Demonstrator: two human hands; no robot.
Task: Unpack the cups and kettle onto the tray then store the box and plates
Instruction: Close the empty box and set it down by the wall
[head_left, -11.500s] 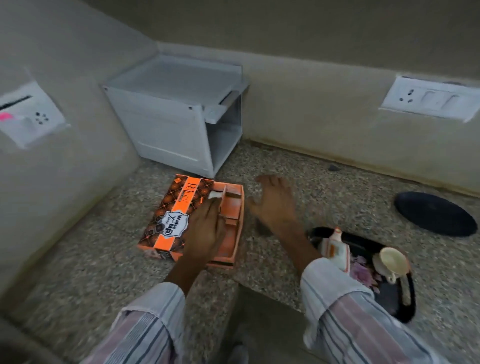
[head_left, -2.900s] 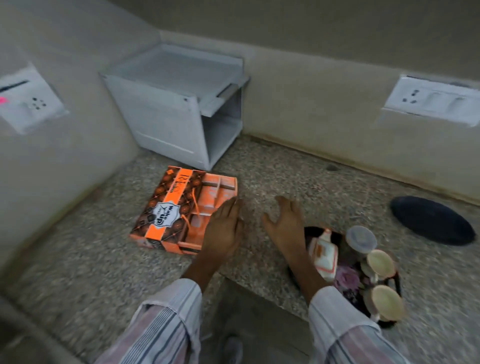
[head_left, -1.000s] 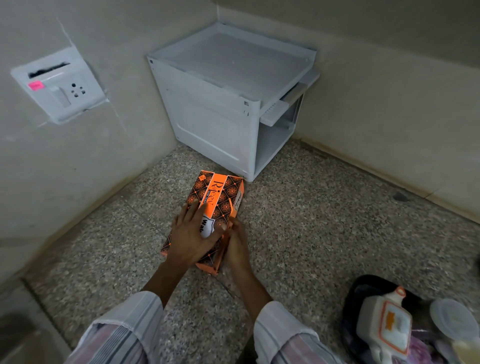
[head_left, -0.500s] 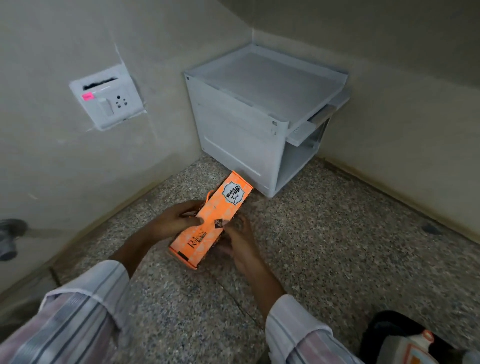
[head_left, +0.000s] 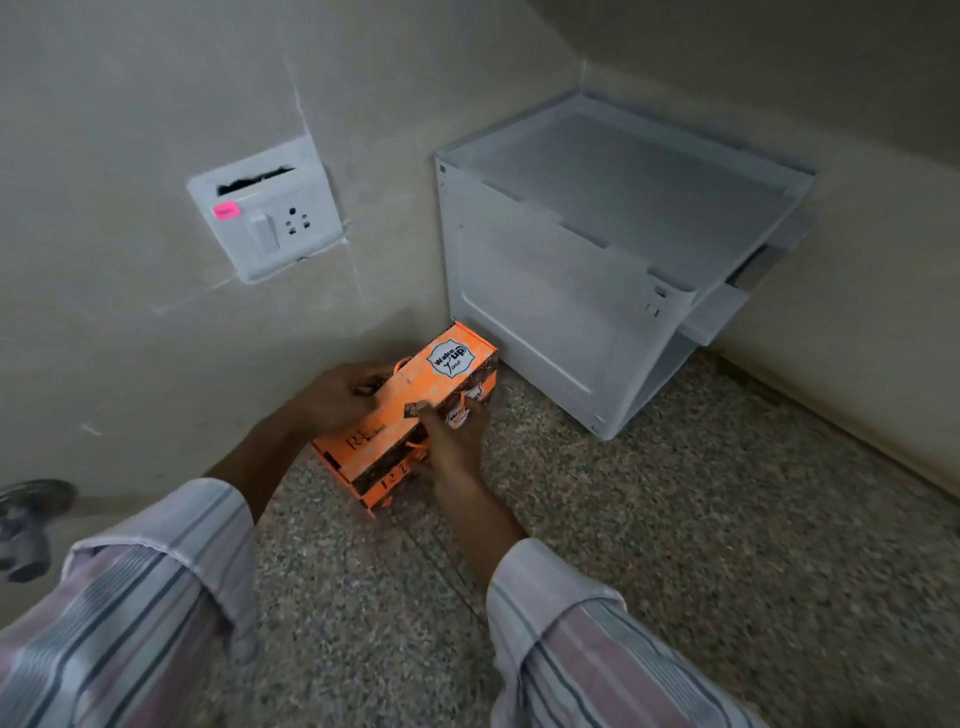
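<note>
I see a speckled stone counter (head_left: 675, 545) that runs into a corner of plain beige walls (head_left: 130, 104). In the middle of the frame, a bit left, is the orange box (head_left: 400, 410). It stands on its long edge on the counter, close to the left wall, and its far end sits just beside the bottom of a white shelf unit (head_left: 587, 270). I can read "Wake Up Time" on a badge on its top side.

My left hand (head_left: 337, 397) is curled over the top and far side of the box and grips it. My right hand (head_left: 452, 441) holds the near side, with the thumb and fingers bent onto the box front. Both striped sleeves (head_left: 597, 639) fill the bottom of the frame.

The white shelf unit fills the upper right, tucked into the corner. On the left wall, in the upper left, is a white socket plate (head_left: 267, 213) with a small pink sticker (head_left: 226, 211). At the far left edge I see a metal tap (head_left: 26, 519).
</note>
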